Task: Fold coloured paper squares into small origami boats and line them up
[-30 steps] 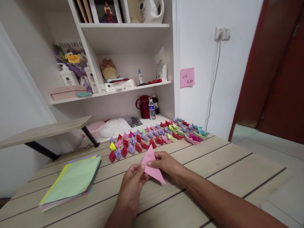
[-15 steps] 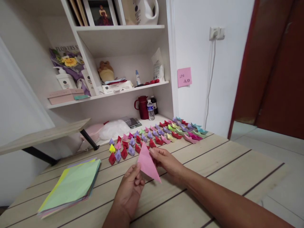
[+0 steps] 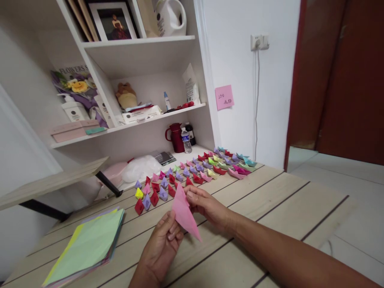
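A pink sheet of origami paper (image 3: 185, 214), folded into a pointed, roughly triangular shape, is held up over the table between both hands. My left hand (image 3: 164, 239) pinches its left edge between thumb and fingers. On the paper's upper right edge, my right hand (image 3: 203, 203) is closed, its fingertips partly behind the paper. Just beyond stand several rows of small folded paper boats (image 3: 163, 194) in red, purple, pink, yellow, green and blue.
A stack of coloured paper (image 3: 87, 244), light green on top, lies at the left on the slatted wooden table (image 3: 270, 208). Behind are a small raised shelf (image 3: 54, 182), a plastic bag (image 3: 141, 169), a red jug (image 3: 176, 138) and a water bottle (image 3: 186, 141).
The pink paper has turned slightly in my hands and its folded layers show more at the right edge. Both hands keep hold. The camera view has shifted a little.
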A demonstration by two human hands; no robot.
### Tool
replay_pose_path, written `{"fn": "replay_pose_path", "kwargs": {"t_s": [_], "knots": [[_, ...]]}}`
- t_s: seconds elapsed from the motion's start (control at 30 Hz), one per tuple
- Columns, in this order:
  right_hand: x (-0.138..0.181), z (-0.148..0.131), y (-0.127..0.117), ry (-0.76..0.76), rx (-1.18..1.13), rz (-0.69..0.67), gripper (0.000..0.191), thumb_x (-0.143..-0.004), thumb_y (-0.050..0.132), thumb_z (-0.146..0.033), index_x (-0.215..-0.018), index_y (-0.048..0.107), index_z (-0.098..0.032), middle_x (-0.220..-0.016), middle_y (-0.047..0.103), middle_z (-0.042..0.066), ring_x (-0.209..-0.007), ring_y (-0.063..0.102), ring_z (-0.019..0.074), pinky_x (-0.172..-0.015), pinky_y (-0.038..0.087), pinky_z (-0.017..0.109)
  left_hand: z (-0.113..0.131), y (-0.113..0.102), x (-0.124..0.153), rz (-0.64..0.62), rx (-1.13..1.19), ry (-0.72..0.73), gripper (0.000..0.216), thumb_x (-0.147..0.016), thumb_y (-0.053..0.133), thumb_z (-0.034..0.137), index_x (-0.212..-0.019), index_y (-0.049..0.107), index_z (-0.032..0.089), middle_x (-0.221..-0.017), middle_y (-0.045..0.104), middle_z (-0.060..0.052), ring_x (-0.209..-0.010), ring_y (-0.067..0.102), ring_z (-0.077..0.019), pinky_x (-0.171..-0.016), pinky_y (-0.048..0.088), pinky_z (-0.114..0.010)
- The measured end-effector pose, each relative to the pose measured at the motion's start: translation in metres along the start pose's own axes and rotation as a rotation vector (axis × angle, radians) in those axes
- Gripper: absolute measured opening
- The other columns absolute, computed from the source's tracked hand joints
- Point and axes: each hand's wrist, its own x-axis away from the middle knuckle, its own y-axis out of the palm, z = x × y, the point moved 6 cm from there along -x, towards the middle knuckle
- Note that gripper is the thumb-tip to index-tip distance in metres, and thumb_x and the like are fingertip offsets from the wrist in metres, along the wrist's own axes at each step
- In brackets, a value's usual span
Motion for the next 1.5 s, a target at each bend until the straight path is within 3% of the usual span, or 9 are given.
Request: {"fn": "replay_pose_path", "kwargs": {"t_s": [0.27,0.6,1.07,1.23,1.37,1.5], "knots": [[-0.001,-0.001,-0.002,0.000,0.028,-0.024,0.038,-0.076,0.076,-0.050,-0.094,0.062,-0.019,-0.078,0.064,0.000,-0.064,0.058,0.0123,-0.063,0.044,0.024,0.003,0.000,0.001,0.029,-0.016,0.008,0.033,-0.079,0.077,0.026,-0.068,0.048,0.016,-0.056,0.035,0.011,-0.047,0.030,-0.0006,-0.051,0.033,-0.016],[-0.003,0.004,-0.003,0.032,0.045,-0.060,0.039,-0.071,0.082,-0.042,-0.094,0.062,-0.019,-0.077,0.064,-0.001,-0.064,0.058,0.0115,-0.063,0.046,0.024,0.004,-0.003,0.001,0.060,-0.039,0.017,0.036,-0.077,0.079,0.030,-0.066,0.047,0.017,-0.054,0.035,0.011,-0.046,0.030,-0.0013,-0.052,0.036,-0.017],[-0.003,0.003,-0.001,0.031,0.074,-0.070,0.033,-0.073,0.078,-0.042,-0.087,0.062,-0.017,-0.074,0.063,-0.001,-0.061,0.057,0.0115,-0.063,0.046,0.025,0.006,-0.006,0.000,0.069,-0.091,0.045,0.039,-0.074,0.080,0.039,-0.068,0.049,0.017,-0.054,0.034,0.012,-0.047,0.030,-0.0017,-0.053,0.037,-0.018],[-0.003,0.002,-0.003,0.018,0.106,-0.015,0.026,-0.069,0.076,-0.026,-0.090,0.063,-0.018,-0.077,0.062,-0.002,-0.068,0.055,0.0116,-0.062,0.043,0.022,0.006,0.000,0.000,0.034,-0.160,0.047,0.038,-0.077,0.078,0.036,-0.066,0.047,0.018,-0.053,0.033,0.011,-0.048,0.028,-0.0029,-0.055,0.036,-0.019],[-0.003,0.003,-0.007,0.016,0.152,0.058,0.041,-0.065,0.069,-0.014,-0.104,0.061,-0.020,-0.077,0.058,-0.004,-0.065,0.051,0.0098,-0.056,0.038,0.019,0.003,0.000,-0.003,0.017,-0.265,0.031,0.033,-0.080,0.075,0.037,-0.067,0.051,0.017,-0.051,0.036,0.009,-0.050,0.031,-0.0051,-0.055,0.035,-0.020],[-0.005,0.005,-0.012,0.009,0.200,0.096,0.046,-0.060,0.068,-0.010,-0.104,0.060,-0.019,-0.074,0.054,-0.006,-0.061,0.047,0.0085,-0.053,0.037,0.018,0.002,-0.003,-0.004,0.021,-0.317,0.038,0.035,-0.078,0.075,0.041,-0.068,0.052,0.017,-0.052,0.036,0.010,-0.050,0.029,-0.0054,-0.057,0.035,-0.021]]}}
